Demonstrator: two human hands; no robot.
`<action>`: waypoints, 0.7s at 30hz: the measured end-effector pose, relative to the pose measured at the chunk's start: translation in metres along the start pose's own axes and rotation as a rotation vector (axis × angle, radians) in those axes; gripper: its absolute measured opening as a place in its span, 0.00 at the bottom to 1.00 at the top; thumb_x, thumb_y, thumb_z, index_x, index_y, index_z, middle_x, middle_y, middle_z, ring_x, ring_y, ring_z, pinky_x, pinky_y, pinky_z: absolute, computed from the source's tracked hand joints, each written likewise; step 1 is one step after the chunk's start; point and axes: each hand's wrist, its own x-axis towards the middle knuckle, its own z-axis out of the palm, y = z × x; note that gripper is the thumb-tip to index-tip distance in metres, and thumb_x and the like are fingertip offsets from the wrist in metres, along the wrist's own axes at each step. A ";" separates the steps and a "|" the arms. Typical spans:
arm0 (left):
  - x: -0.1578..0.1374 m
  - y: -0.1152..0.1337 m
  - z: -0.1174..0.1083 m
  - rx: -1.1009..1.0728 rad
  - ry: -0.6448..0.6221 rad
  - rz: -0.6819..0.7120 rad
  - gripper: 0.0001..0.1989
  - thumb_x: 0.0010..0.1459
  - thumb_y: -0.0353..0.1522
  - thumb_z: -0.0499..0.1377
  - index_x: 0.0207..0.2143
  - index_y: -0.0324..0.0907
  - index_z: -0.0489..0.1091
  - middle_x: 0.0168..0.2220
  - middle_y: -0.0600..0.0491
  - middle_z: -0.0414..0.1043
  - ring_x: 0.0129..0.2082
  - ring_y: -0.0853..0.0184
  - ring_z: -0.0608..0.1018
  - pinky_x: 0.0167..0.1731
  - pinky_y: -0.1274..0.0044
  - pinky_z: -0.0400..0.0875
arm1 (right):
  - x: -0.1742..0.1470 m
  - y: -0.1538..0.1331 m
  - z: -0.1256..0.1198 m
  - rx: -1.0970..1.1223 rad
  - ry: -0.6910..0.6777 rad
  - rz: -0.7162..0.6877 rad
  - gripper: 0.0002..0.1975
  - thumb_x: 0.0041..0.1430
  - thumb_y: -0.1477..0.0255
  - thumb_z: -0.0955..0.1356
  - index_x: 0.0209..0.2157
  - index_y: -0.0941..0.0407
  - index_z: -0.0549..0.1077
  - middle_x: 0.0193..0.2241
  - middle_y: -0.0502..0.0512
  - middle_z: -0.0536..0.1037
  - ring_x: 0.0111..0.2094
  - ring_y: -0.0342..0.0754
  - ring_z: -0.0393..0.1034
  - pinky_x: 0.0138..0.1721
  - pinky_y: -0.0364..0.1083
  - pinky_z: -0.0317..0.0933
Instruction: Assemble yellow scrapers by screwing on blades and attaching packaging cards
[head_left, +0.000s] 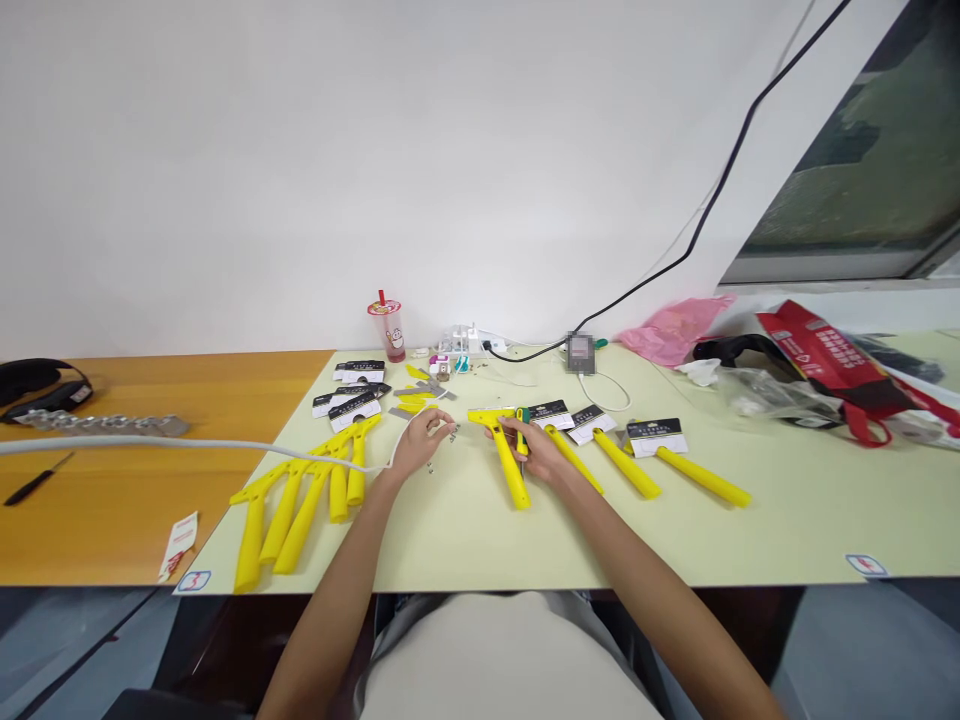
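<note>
My right hand (531, 448) is closed around a yellow scraper (510, 465), its T-shaped head towards the wall and its handle pointing at me. In the same hand is a screwdriver (522, 428) with a yellow and green handle. My left hand (421, 440) has its thumb and fingertips drawn together beside several tiny metal screws (453, 434); whatever it pinches is too small to make out. To its left lie several yellow scraper handles (255, 530). On the right, yellow scrapers (705, 478) lie in a row with black-and-white cards at their heads.
Carded packets (356, 408) and yellow pieces (416, 400) lie behind my left hand. A drink cup (390, 330), a power strip (469, 340) and a small device (581, 353) stand by the wall. A white cable (187, 443) crosses my left wrist. Bags (832, 365) are piled at right.
</note>
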 end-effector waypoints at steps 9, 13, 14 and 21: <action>-0.005 0.020 0.029 -0.144 0.081 0.030 0.16 0.62 0.47 0.67 0.37 0.43 0.81 0.27 0.56 0.68 0.27 0.68 0.64 0.30 0.74 0.61 | -0.004 0.010 0.006 -0.047 -0.069 0.024 0.18 0.52 0.60 0.81 0.32 0.56 0.75 0.25 0.56 0.83 0.13 0.35 0.53 0.12 0.40 0.40; -0.006 0.024 0.030 -0.194 0.072 -0.011 0.14 0.58 0.44 0.70 0.34 0.43 0.81 0.32 0.54 0.74 0.29 0.68 0.65 0.33 0.74 0.61 | -0.007 0.011 0.009 -0.066 -0.094 0.024 0.19 0.51 0.58 0.81 0.31 0.56 0.76 0.26 0.56 0.84 0.14 0.35 0.53 0.13 0.40 0.40; -0.006 0.024 0.029 -0.206 0.067 -0.030 0.13 0.57 0.44 0.70 0.34 0.43 0.81 0.30 0.54 0.72 0.29 0.68 0.64 0.32 0.74 0.60 | -0.007 0.011 0.009 -0.071 -0.097 0.023 0.19 0.51 0.58 0.81 0.31 0.56 0.76 0.26 0.56 0.84 0.14 0.35 0.53 0.13 0.40 0.39; -0.001 0.017 0.030 -0.327 0.042 -0.218 0.19 0.48 0.44 0.73 0.38 0.44 0.80 0.23 0.63 0.47 0.23 0.71 0.56 0.28 0.76 0.54 | -0.009 0.010 0.009 -0.096 -0.109 0.034 0.19 0.53 0.58 0.81 0.28 0.56 0.75 0.24 0.54 0.83 0.13 0.35 0.51 0.14 0.41 0.39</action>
